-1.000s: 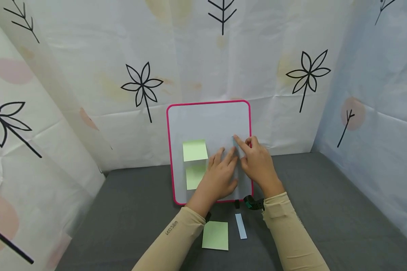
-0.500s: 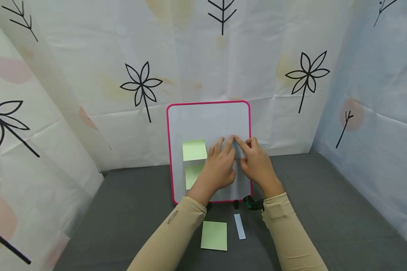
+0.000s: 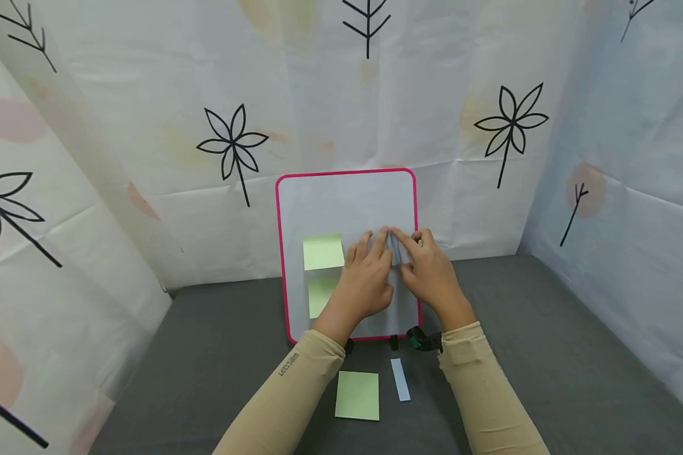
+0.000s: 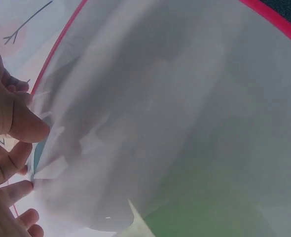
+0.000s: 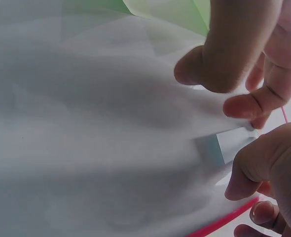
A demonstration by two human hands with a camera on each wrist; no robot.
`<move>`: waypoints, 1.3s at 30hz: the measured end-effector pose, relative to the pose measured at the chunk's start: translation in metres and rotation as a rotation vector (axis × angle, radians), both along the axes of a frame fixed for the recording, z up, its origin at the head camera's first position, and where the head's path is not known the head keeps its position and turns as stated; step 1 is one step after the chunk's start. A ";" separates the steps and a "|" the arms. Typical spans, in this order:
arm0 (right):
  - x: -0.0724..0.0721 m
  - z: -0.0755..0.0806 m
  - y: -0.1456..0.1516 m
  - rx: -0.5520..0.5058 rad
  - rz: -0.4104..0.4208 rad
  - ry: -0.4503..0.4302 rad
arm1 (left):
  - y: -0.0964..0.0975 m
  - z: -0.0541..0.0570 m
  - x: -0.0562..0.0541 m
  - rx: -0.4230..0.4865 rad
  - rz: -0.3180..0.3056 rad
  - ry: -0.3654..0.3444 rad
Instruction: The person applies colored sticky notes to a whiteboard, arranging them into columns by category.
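A pale blue paper strip (image 3: 395, 249) lies upright against the right part of a pink-framed whiteboard (image 3: 341, 202). My left hand (image 3: 366, 278) reaches up the board with fingers extended, its index fingertip at the top left of the strip. Beside it, my right hand (image 3: 432, 272) touches the strip's top with a straight index finger; its other fingers are bent. In the right wrist view the strip (image 5: 232, 145) shows between both hands, its lower end standing off the board. Two green sticky notes, an upper one (image 3: 323, 251) and a lower one (image 3: 320, 296), are on the board's left side.
On the grey tabletop (image 3: 227, 366) in front of the board lie a green sticky note pad (image 3: 357, 395) and a second pale blue strip (image 3: 400, 380). A small black foot (image 3: 394, 342) sits under the board's lower edge. Patterned fabric walls (image 3: 319, 95) surround the table.
My left hand has moved up the board until its index fingertip meets the right one at the strip's top. The right hand keeps its place, and more of the strip shows between them.
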State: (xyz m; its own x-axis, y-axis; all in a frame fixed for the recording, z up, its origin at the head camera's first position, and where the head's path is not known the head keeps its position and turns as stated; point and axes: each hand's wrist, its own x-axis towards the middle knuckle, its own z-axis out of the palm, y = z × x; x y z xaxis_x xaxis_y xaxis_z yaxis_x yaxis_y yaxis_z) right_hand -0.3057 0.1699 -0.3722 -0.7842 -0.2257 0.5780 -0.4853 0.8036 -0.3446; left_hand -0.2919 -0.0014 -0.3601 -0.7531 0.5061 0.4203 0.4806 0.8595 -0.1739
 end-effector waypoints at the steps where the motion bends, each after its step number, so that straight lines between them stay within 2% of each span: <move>1: 0.000 0.000 0.000 -0.001 -0.002 0.000 | 0.000 0.000 0.000 -0.001 0.004 0.006; 10: 0.000 0.004 0.000 0.019 0.004 0.018 | -0.002 -0.004 -0.001 -0.015 0.008 0.063; 20: -0.001 0.001 0.001 0.042 -0.009 0.047 | 0.000 -0.007 0.000 -0.039 0.008 0.037; 39: 0.001 0.003 -0.002 0.061 -0.027 0.070 | 0.001 -0.011 0.004 -0.030 0.029 0.104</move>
State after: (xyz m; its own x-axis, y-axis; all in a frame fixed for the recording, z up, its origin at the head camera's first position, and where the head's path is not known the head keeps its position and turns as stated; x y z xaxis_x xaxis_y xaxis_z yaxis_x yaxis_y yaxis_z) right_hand -0.3048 0.1679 -0.3689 -0.7486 -0.2416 0.6175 -0.4842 0.8353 -0.2602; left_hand -0.2883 -0.0007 -0.3712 -0.7209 0.4983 0.4816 0.4338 0.8664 -0.2472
